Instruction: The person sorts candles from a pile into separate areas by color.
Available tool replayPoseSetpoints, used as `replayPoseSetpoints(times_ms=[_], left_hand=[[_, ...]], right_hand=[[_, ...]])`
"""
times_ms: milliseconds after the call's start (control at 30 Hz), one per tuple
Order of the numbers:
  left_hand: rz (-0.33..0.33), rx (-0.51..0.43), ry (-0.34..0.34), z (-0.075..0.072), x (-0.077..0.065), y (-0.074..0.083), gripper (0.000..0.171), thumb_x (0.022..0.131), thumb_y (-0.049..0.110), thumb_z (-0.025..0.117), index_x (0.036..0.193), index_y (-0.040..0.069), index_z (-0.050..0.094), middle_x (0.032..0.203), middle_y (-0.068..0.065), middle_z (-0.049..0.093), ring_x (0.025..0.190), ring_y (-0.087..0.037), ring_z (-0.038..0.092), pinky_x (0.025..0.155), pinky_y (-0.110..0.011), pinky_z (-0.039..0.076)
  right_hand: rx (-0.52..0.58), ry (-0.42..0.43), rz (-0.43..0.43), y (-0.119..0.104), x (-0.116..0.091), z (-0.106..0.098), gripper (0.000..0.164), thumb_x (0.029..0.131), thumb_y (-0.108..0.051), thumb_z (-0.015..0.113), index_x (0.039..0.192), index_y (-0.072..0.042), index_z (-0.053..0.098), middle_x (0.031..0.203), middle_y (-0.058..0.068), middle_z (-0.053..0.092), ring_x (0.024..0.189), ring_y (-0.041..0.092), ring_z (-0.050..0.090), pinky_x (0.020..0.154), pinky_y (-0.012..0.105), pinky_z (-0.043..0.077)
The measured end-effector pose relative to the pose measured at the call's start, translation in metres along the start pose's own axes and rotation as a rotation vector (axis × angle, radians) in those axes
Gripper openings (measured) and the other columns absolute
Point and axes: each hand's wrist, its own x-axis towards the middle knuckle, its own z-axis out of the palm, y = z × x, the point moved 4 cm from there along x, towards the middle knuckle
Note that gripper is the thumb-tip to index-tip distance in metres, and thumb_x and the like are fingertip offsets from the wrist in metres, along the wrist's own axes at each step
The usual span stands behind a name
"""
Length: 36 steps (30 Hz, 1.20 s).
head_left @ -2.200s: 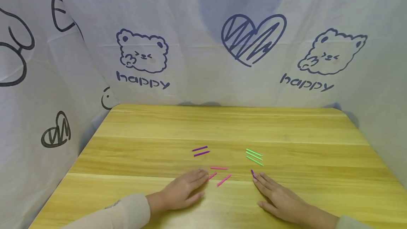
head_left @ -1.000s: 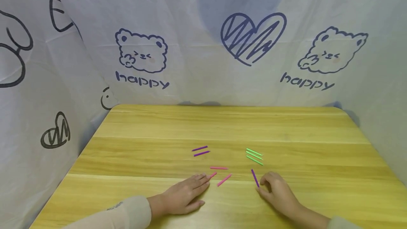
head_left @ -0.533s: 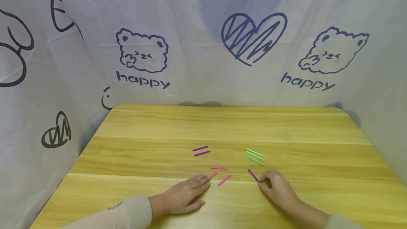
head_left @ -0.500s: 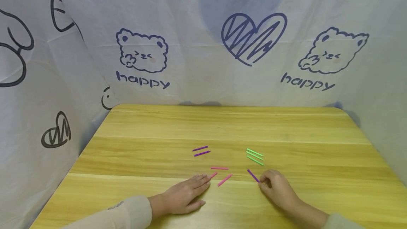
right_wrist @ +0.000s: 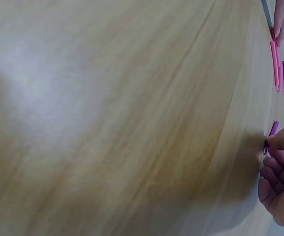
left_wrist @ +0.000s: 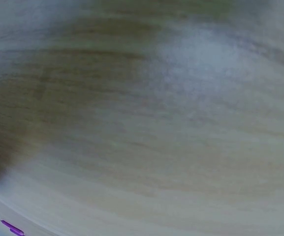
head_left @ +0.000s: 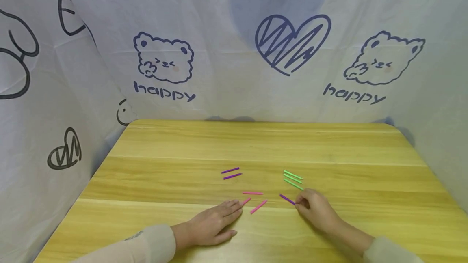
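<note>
In the head view my right hand pinches the near end of a thin purple stick between thumb and index finger. The right wrist view shows the same purple stick poking out past the thumb, with the other fingers curled. My left hand lies palm down on the table, its fingertips over one end of a pink stick, partly hidden. Two more pink sticks lie close by, one crosswise and one slanted.
Three green sticks lie side by side just beyond my right hand. Farther left are two purple sticks, roughly parallel. The wooden table ends at a printed white cloth behind it.
My right hand, earlier spread over the purple stick, now pinches its end. That stick has turned more crosswise and shifted left and slightly away. My left hand stays almost in place.
</note>
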Motion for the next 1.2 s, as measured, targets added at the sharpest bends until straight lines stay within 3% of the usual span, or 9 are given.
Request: replayPoseSetpoints(times_ms=[1200], left_hand=[[-0.012,-0.022,-0.013,-0.003,0.0,0.001,0.05,0.097,0.034,0.043,0.131,-0.004,0.049,0.138,-0.018,0.048,0.129,-0.028,0.046,0.106,-0.036,0.04]], right_hand=[[-0.082,0.037,-0.135,-0.007,0.035,0.019,0.007,0.078,-0.001,0.069,0.076,-0.007,0.065,0.075,-0.003,0.057,0.068,0.004,0.046,0.058,0.016,0.043]])
